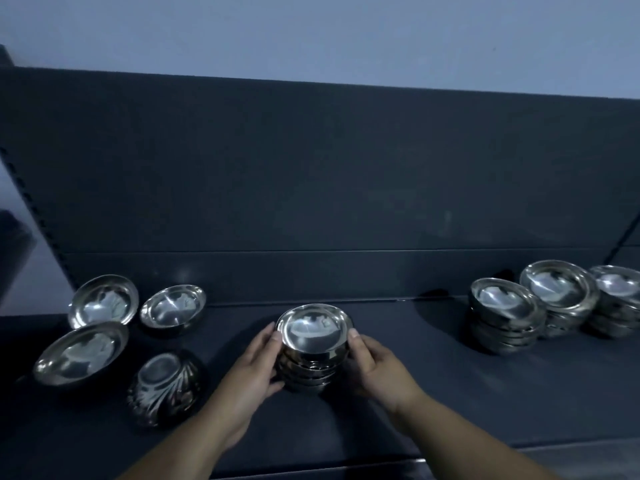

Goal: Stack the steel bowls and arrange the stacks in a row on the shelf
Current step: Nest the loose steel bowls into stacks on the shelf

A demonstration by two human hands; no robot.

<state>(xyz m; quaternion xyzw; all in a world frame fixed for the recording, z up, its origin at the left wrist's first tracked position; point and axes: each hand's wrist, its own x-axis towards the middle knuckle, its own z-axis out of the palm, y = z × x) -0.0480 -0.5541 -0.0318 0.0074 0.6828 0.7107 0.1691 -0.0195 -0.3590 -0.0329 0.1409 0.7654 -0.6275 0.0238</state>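
A stack of several steel bowls (313, 336) stands in the middle of the dark shelf (450, 393). My left hand (258, 367) grips its left side and my right hand (372, 363) grips its right side, thumbs near the top rim. Three more stacks stand in a row at the right: a near one (502, 311), a middle one (559, 294) and a far-right one (616, 299) cut by the frame edge. Loose single bowls lie at the left: two at the back (104, 301) (173, 308), one tilted in front (81, 353), one upside down (164, 388).
The shelf's dark back panel (311, 185) rises right behind the bowls. A notched upright (31, 209) runs along the left end. The shelf's front edge (346, 469) passes under my forearms. Bare shelf lies between the held stack and the right-hand stacks.
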